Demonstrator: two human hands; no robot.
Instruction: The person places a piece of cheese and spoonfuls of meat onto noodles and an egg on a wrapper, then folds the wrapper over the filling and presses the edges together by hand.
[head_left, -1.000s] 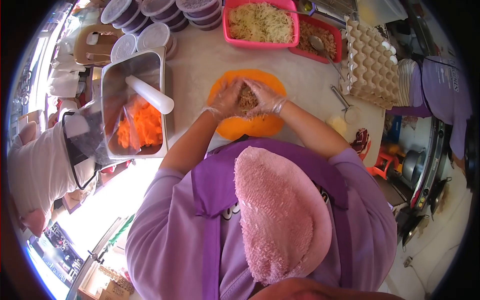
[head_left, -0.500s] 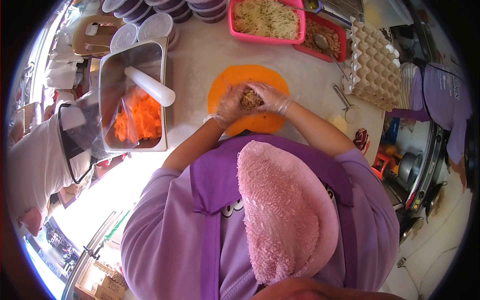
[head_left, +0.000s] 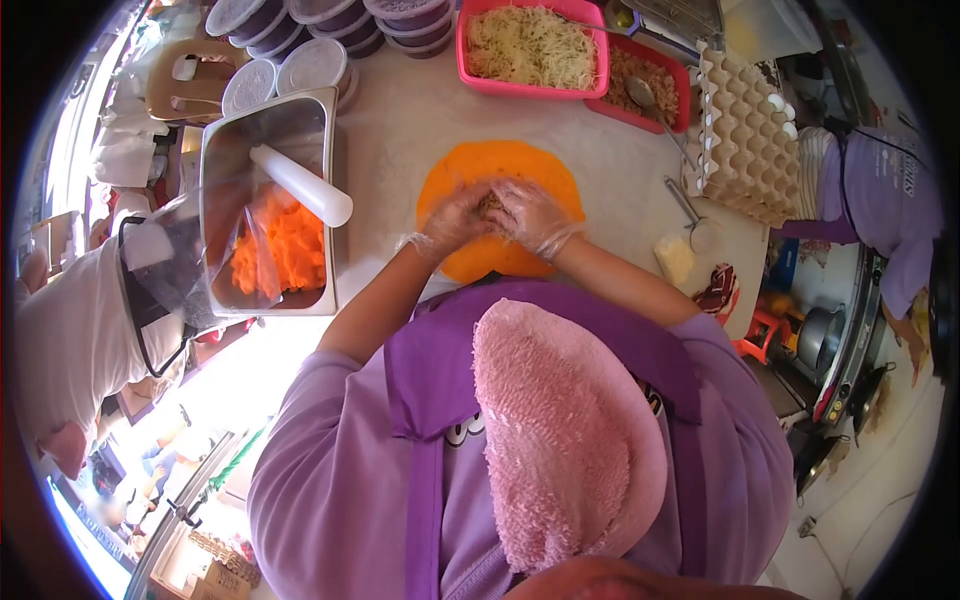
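Observation:
A round, flat orange dough sheet (head_left: 495, 158) lies on the worktop in front of me. A small heap of brown crumbly filling (head_left: 490, 203) is at its middle, mostly covered by my fingers. My left hand (head_left: 458, 216), in a clear plastic glove, curls round the heap from the left. From the right, my right hand (head_left: 532, 216), gloved the same way, presses its bent fingers over the heap. The fingertips of both hands nearly meet there.
A metal pan (head_left: 337, 150) at left holds orange mash and a white rolling pin (head_left: 300, 185). At the back stand a pink tub (head_left: 533, 92) of pale shreds, a red tub (head_left: 625, 112) with a spoon, lidded cups (head_left: 315, 65) and egg trays (head_left: 740, 140). A strainer (head_left: 703, 235) lies right.
Both hands have closed further over the filling, my right fingers moving inward on top, so less of it shows. The whole view has shifted slightly.

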